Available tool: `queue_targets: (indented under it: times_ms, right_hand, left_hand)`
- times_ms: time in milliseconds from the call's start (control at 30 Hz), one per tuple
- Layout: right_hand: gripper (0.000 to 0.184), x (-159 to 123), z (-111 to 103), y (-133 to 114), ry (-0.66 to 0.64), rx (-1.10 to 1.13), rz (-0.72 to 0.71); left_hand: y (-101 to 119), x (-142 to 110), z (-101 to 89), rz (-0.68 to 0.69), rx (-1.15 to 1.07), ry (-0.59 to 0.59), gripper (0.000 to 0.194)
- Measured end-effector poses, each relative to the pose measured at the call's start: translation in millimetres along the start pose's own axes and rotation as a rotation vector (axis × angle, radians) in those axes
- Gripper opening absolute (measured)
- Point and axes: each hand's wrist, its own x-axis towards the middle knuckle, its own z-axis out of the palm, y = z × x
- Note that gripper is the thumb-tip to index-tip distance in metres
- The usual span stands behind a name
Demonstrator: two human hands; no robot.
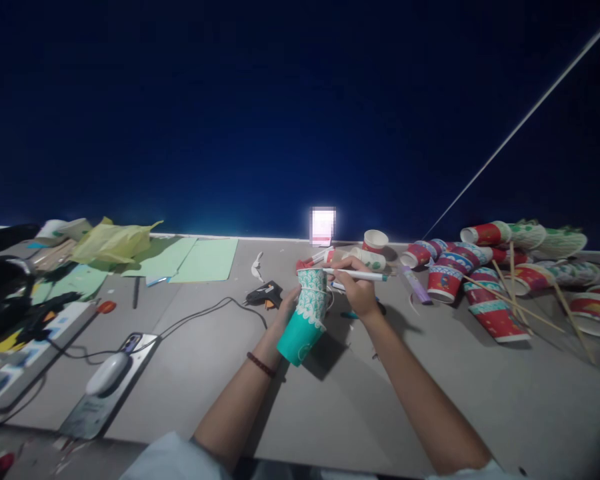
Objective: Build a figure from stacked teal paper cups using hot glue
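Note:
My left hand [289,308] is wrapped round a teal and white patterned paper cup [306,319], held tilted above the grey table [230,393] with its rim pointing away from me. My right hand [356,285] is closed on a white pen [364,275] with a teal tip, held sideways just beside the cup's rim. A dark bead bracelet [261,365] sits on my left wrist.
A black glue gun [265,293] with its cord lies left of the cup. Several red and green patterned cups [480,280] and wooden sticks [520,303] are piled at the right. Green paper sheets [205,260], yellow tissue [113,241], a phone [107,390] and a power strip lie at the left.

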Motion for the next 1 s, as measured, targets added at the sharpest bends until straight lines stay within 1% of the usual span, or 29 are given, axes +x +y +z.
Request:
queue_targets:
  times_ms: [100,167,233,367,433,533,633,767,1000]
  right_hand:
    - [0.005,0.4,-0.8,1.1,0.018,-0.013,-0.002]
    - [0.004,1.0,-1.5,3.2,0.027,-0.021,-0.004]
    - [0.004,1.5,-2.0,5.7,0.035,-0.030,0.010]
    - [0.006,1.9,-2.2,8.0,0.039,-0.037,0.030]
    - [0.006,1.8,-2.1,7.3,0.031,-0.034,0.025]
    - [0.004,1.6,-2.2,5.9,0.012,-0.060,0.006]
    - [0.004,1.5,-2.9,5.7,-0.006,-0.103,-0.018]
    - [0.004,1.4,-3.4,5.9,-0.017,-0.115,-0.028]
    - [0.004,1.2,-3.0,4.6,-0.013,-0.124,-0.036]
  left_hand:
    - [0.0,0.4,2.6,0.007,-0.013,-0.034,0.030]
    - [0.9,-0.5,3.6,0.009,-0.025,-0.033,0.031]
    - [2.2,-2.4,3.8,0.001,-0.021,-0.006,0.035]
    - [3.5,-6.5,4.1,-0.023,0.002,0.039,0.050]
    - [3.1,-6.6,4.5,-0.017,0.015,0.044,0.046]
    - [2.2,-3.7,4.1,-0.010,0.019,0.046,0.033]
    - [1.3,-0.3,1.9,-0.005,-0.010,0.040,0.028]
    - [0.3,0.3,-0.6,0.014,-0.009,0.029,0.029]
    - [-0.8,-3.5,0.4,0.020,0.033,-0.011,0.032]
